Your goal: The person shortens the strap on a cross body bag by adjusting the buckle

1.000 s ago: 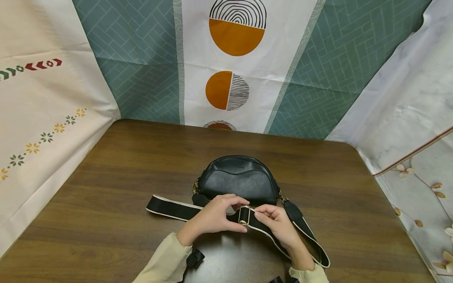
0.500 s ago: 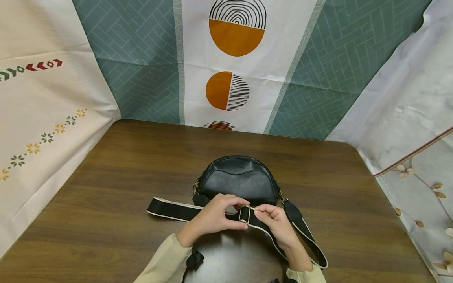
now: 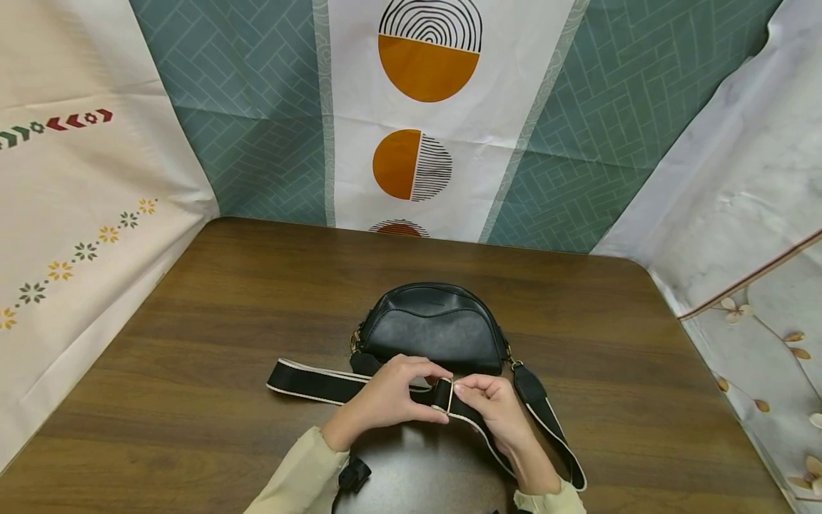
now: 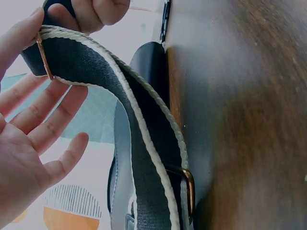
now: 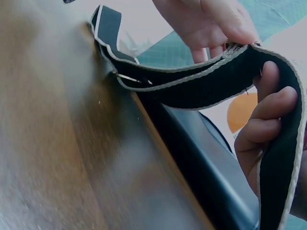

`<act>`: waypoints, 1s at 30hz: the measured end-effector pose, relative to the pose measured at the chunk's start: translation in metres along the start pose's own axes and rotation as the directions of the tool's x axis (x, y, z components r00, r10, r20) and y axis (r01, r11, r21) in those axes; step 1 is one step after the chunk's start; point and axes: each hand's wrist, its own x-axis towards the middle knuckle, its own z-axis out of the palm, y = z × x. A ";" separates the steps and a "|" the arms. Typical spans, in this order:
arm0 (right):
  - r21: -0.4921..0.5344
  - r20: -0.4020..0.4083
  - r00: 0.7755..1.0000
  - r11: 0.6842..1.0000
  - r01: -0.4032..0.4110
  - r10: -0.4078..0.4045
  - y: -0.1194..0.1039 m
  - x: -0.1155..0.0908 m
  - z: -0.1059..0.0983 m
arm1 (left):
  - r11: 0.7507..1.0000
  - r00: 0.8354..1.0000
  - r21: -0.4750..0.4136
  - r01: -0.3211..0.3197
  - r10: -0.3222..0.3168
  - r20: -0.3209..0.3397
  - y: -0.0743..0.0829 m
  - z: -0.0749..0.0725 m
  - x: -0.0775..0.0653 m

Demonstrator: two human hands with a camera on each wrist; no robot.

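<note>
Strap (image 3: 315, 380) of black webbing, with cream braided edges, runs from side to side in front of a black half-round crossbody bag (image 3: 433, 332). The bag rests on a brown wooden table (image 3: 225, 307), just beyond the two hands. The left hand (image 3: 394, 396) makes a wide curve: its index finger is at the far edge of a gold slider buckle (image 3: 450, 397) and its thumb at the near edge, so it grips the buckle between them. In the left wrist view, its little finger stands apart from the webbing. The right hand (image 3: 501, 414) pinches the strap just beside the buckle, with thumb and index finger closed on it and the other fingers bent.

One part of the strap makes a flat loop toward the left; another hangs in a bend near the right wrist and goes up to a gold clasp (image 3: 511, 362) at the bag's right side. A second gold buckle (image 4: 191, 191) is seen lower on the webbing. Both arms wear cream sleeves (image 3: 298, 467).
</note>
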 end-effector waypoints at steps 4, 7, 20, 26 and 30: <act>-0.005 -0.003 1.000 1.000 -0.021 0.021 -0.001 -0.001 -0.002 | 0.999 0.999 0.037 -0.037 0.037 -0.019 0.000 -0.001 0.000; 0.004 0.010 0.999 0.999 -0.037 0.037 -0.003 -0.002 -0.005 | 0.998 0.998 0.040 -0.051 0.052 -0.027 -0.001 -0.001 0.000; -0.113 0.102 0.990 0.988 0.109 -0.097 -0.002 -0.003 -0.023 | 0.999 1.000 -0.046 0.022 -0.022 0.017 -0.001 -0.005 0.000; -0.085 0.064 0.991 0.989 0.123 -0.118 -0.003 -0.003 -0.019 | 0.997 0.998 -0.064 0.046 -0.043 0.049 0.001 -0.005 0.002; -0.068 0.051 0.991 0.990 0.127 -0.124 -0.002 -0.003 -0.016 | 0.996 0.997 -0.070 0.056 -0.052 0.059 0.003 -0.004 0.003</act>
